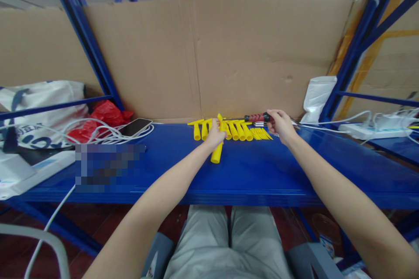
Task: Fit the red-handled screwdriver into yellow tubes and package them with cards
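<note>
My left hand (216, 134) is closed around a yellow plastic tube-shaped part (216, 153), its hollow end pointing down toward me. In my right hand (280, 125) is a screwdriver (257, 117) with a red and black handle, gripped at the butt end. Its shaft lies level and points left, reaching the top of the yellow part; whether the tip touches a screw is too small to tell. Behind my left hand, several more yellow parts (197, 132) stand in a row. Several thin, pointed yellow pieces (261, 134) lie beside them on the right.
The blue shelf (176, 170) ends at a front edge above my lap. Cardboard (248, 52) stands behind it. At left are a phone (136, 127), white cables, a red plastic bag (101, 120) and a power strip (39, 174); a white pouch (318, 98) leans at right.
</note>
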`<state>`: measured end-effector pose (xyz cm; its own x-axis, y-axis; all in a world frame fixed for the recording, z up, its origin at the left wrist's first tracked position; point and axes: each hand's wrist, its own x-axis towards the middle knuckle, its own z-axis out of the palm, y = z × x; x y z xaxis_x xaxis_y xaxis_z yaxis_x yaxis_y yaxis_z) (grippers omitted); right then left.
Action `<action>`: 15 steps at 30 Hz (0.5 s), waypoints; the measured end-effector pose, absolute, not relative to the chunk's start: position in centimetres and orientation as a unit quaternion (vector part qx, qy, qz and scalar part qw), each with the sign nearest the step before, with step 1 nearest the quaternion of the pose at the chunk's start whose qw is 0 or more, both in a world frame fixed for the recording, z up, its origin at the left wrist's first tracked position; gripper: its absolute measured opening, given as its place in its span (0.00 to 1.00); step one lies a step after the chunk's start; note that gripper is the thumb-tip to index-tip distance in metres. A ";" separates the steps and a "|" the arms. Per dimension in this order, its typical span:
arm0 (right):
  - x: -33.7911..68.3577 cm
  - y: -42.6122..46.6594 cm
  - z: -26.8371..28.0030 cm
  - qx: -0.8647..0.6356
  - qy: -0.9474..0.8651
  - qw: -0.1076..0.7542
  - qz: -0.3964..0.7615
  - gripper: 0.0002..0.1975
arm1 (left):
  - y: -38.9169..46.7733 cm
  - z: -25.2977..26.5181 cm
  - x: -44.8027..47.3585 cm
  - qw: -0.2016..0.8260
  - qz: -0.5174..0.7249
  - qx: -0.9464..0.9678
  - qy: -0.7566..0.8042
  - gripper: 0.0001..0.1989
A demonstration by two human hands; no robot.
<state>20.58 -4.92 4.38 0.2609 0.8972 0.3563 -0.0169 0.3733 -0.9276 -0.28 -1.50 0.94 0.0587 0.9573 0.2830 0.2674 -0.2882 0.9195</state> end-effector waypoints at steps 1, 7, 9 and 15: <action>20.6 -4.9 4.4 -0.436 -0.492 0.662 0.359 0.14 | -1.5 0.9 -0.3 0.352 0.490 0.636 0.481 0.26; 20.7 -4.8 4.2 -0.449 -0.494 0.644 0.374 0.17 | -1.2 0.8 -0.3 0.356 0.491 0.634 0.480 0.27; 20.8 -4.7 4.0 -0.463 -0.518 0.627 0.352 0.21 | -1.2 0.8 -0.3 0.358 0.491 0.631 0.482 0.28; 20.9 -4.7 4.0 -0.443 -0.511 0.634 0.375 0.17 | -1.3 0.9 -0.3 0.353 0.489 0.633 0.485 0.27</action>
